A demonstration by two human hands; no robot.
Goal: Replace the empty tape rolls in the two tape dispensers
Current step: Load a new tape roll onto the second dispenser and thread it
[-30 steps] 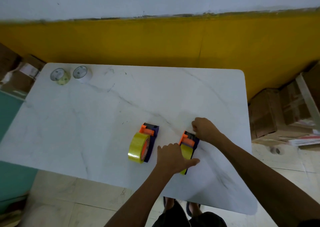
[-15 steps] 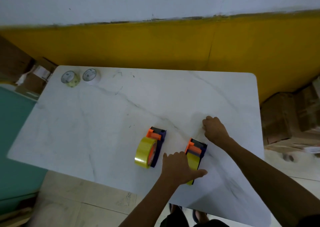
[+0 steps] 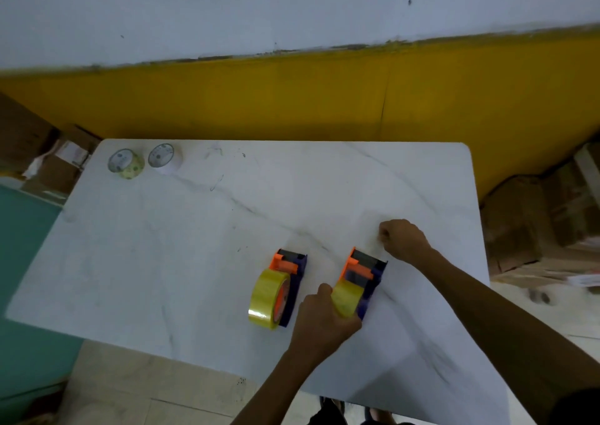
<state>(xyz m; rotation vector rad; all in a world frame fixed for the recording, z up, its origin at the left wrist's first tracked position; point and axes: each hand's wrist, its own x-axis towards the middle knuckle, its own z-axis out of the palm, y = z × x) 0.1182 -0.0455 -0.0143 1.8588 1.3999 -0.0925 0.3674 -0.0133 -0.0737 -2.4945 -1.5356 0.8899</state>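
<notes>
Right hand [image 3: 402, 239] farther beyond dispenser [image 3: 363, 275], toward table [image 3: 194, 262] edge.

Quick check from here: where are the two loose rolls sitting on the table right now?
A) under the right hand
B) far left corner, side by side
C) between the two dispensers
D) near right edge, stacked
B: the two loose rolls lie side by side at the far left corner of the table, well away from both dispensers and both hands.
</notes>
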